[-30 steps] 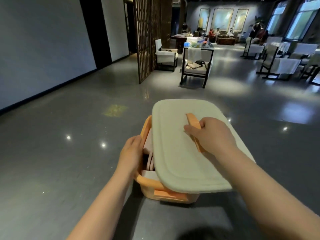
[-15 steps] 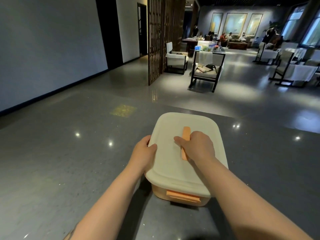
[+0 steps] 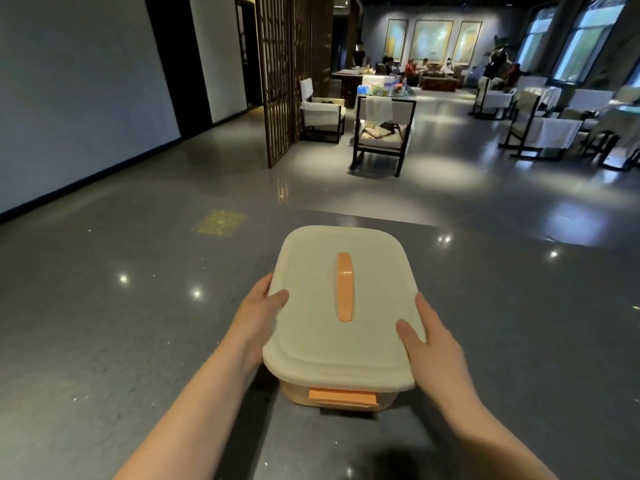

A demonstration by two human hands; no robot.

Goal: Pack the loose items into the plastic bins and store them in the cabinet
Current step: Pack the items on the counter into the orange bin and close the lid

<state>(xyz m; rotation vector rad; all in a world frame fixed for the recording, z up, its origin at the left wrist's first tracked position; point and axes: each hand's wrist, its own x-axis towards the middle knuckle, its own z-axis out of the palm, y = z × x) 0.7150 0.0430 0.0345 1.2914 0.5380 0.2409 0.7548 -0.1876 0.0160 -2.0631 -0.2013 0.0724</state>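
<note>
Bin (image 3: 341, 393) sits lidded on the grey floor (image 3: 104, 341); I hold its white lid (image 3: 332, 306) with my left hand (image 3: 259, 317) and right hand (image 3: 427, 344), thumbs on top, fingers hidden. Packing looks done; no cabinet is in view, so storing remains.

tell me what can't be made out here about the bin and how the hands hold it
Head view:
- Bin contents: hidden under the white lid.
- Orange bin sides and latches: covered by the lid's overhang.
- Left hand and right hand fingers: hidden below the lid's edges.
- Cabinet: out of frame.
</note>
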